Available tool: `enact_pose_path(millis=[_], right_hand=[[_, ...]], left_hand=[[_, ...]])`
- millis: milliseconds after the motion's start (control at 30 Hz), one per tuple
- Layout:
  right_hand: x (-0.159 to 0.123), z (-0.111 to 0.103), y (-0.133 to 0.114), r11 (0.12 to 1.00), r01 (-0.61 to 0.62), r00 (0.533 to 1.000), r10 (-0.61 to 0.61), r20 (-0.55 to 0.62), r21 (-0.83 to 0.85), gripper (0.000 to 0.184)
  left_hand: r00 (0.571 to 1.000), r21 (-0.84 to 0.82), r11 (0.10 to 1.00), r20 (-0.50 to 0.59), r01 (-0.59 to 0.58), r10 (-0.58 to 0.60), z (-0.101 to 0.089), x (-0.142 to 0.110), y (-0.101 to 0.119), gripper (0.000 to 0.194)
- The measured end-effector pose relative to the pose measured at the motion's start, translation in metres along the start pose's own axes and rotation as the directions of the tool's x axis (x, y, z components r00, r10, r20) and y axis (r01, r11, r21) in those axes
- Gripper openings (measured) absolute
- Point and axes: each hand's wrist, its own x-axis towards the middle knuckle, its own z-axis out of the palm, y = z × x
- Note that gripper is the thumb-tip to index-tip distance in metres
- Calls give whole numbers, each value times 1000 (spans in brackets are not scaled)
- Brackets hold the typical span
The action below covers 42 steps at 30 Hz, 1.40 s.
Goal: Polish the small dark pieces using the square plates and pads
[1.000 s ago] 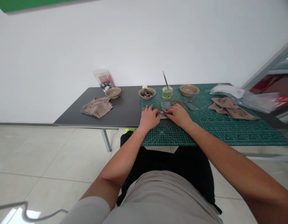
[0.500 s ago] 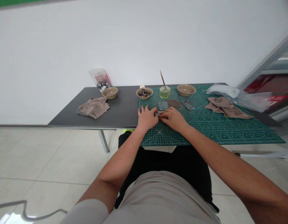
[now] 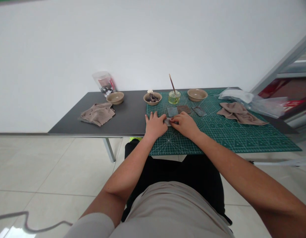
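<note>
My left hand (image 3: 155,126) rests on the green cutting mat (image 3: 169,141), its outer fingers spread. Its thumb and index finger hold the left edge of a small grey flat piece (image 3: 167,122). From the other side, my right hand (image 3: 185,125) is closed in a pinch at the right end of that piece. What lies between its fingertips is too small and hidden to name. Just beyond the hands lie a blue-grey square sheet (image 3: 172,111), a brown square sheet (image 3: 183,109) and a dark sheet in clear plastic (image 3: 199,111).
A bowl of dark pieces (image 3: 153,99) and a jar with a brush (image 3: 174,98) stand behind. Two more bowls (image 3: 197,95) (image 3: 115,98), a clear tub (image 3: 104,84), brown cloths (image 3: 98,114) (image 3: 239,114) and a plastic bag (image 3: 252,99) lie around.
My right fingertips have shifted slightly right along the grey piece, so more of it shows between the hands. My left hand stays in place; the whole view has shifted a little.
</note>
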Motion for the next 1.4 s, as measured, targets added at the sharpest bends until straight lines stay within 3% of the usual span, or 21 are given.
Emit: enact_pose_path(millis=[167,333,567,767,967,1167,1400], right_hand=[[8,6,-6,998,54,998,-54,23,12,22],[17,10,4,998,37,999,-39,-30,-48,23],[1,3,0,991,-43,998,36,-60,-123,23],[2,10,-13,998,53,999,-53,-6,-25,23],[8,15,-11,994,-89,994,93,-65,67,22],[5,19,1,989,-102,993,108,-49,103,51],[7,17,2,971,-194,979,201,-36,137,45]], left_hand=[[1000,-31,999,-11,-14,13,-1,0,-1,31],[1000,-43,999,-12,0,-1,0,1,-3,30],[999,-40,999,-32,-11,9,1,3,-4,31],[997,-78,995,-54,-58,54,-1,3,-5,27],[995,-177,980,-65,-86,76,0,7,-9,26],[996,-232,970,-70,-75,60,5,9,-14,18],[996,-291,956,-84,-22,-3,1,7,-13,7]])
